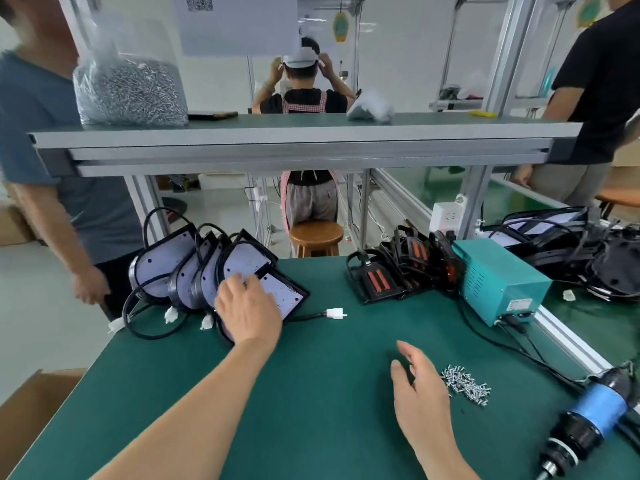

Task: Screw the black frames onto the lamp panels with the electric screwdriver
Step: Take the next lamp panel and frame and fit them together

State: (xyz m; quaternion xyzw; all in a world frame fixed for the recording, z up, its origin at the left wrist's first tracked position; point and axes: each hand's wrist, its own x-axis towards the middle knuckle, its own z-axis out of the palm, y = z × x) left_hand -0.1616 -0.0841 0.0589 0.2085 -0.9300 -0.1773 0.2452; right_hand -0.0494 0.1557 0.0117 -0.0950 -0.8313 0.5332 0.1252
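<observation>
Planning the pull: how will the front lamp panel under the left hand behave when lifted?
Likely stiff: the lamp panel is a flat framed plate. Its cable and white connector would trail loosely and could snag. The panels stacked behind lean toward it, so may slump.

Bare green mat (pixel 311 393) mid-table — screws (pixel 465 384) right, lamp panels (pixel 214 275) left.
</observation>
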